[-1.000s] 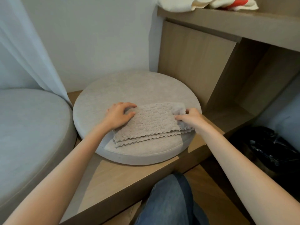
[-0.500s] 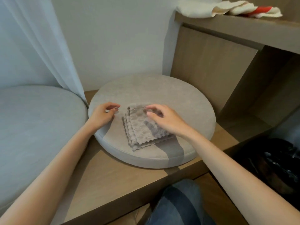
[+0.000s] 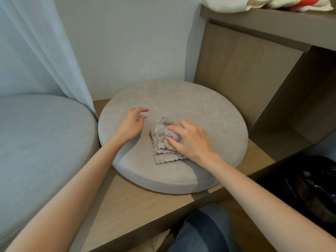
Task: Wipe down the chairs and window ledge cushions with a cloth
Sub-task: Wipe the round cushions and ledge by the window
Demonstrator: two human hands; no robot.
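Note:
A round grey cushion [image 3: 181, 99] lies on the wooden window ledge [image 3: 131, 206]. On its middle sits a folded, scallop-edged grey cloth [image 3: 161, 144]. My right hand [image 3: 190, 139] presses down on the cloth's right part with its fingers gathering the fabric. My left hand [image 3: 131, 122] rests on the cushion just left of the cloth, fingers apart, holding nothing. A second, larger grey cushion [image 3: 40, 142] fills the left side.
A sheer white curtain [image 3: 45, 48] hangs at the left between the cushions. A wooden desk panel [image 3: 236, 73] rises right of the cushion, with folded fabric [image 3: 263, 3] on its top. A black-lined bin [image 3: 309, 186] stands at the lower right. My knee [image 3: 205, 231] is below the ledge.
The cloth went from a wide strip held at both ends to a small folded stack. My left hand let go and moved left. My right hand came down onto the cloth.

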